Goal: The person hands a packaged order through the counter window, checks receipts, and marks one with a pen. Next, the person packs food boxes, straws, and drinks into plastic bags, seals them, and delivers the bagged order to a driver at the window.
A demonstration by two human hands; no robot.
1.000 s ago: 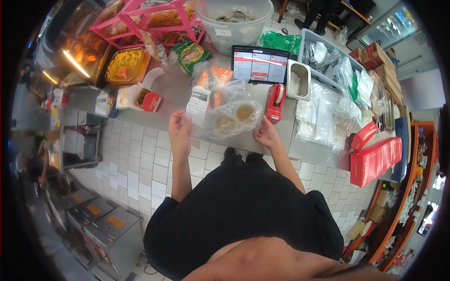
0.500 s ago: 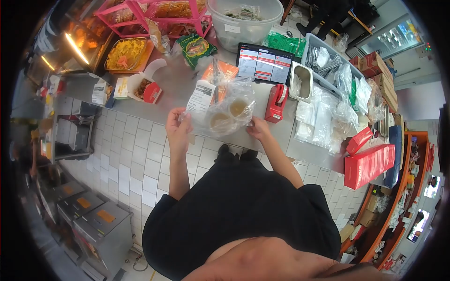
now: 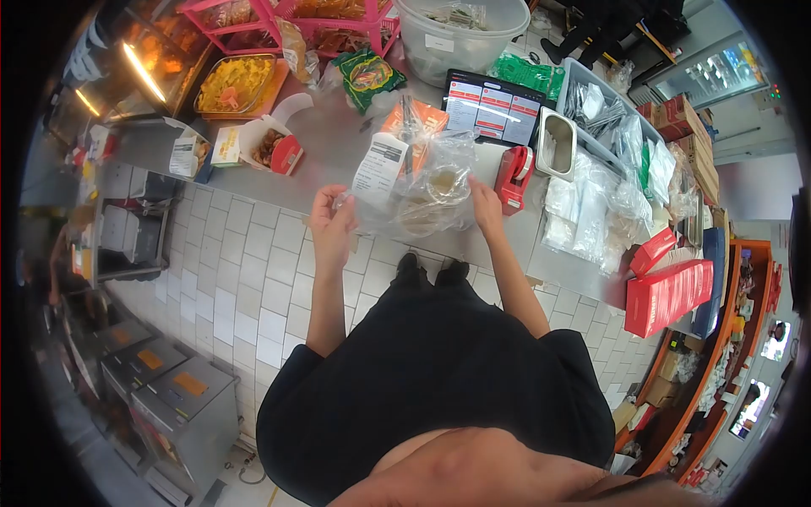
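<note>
A clear plastic bag (image 3: pixel 460 156) with round tubs (image 3: pixel 445 182) in it lies at the near edge of the steel counter. The wrinkled film partly hides the tubs. My left hand (image 3: pixel 333 211) pinches the bag's left edge. At the opposite side my right hand (image 3: pixel 486 205) has its fingers closed on the film, thumb side towards the bag. A printed receipt (image 3: pixel 379 169) lies at the bag's upper left, against an orange and white package (image 3: pixel 420 127). Close to my right hand stands a red tape dispenser (image 3: pixel 514 179).
Behind the bag stands a tablet (image 3: pixel 492 108), with a metal container (image 3: pixel 557 144) beside it. Plastic packets (image 3: pixel 574 207) cover the right side. An open food box (image 3: pixel 272 149) and a yellow food tray (image 3: pixel 236 84) are at left. Another person's dark-clothed legs (image 3: pixel 591 34) show at the back.
My right hand has moved up along the bag's right side, and the film there is gathered upward. Folds now blur the nearer tub. My left hand keeps its hold; the view has shifted slightly.
</note>
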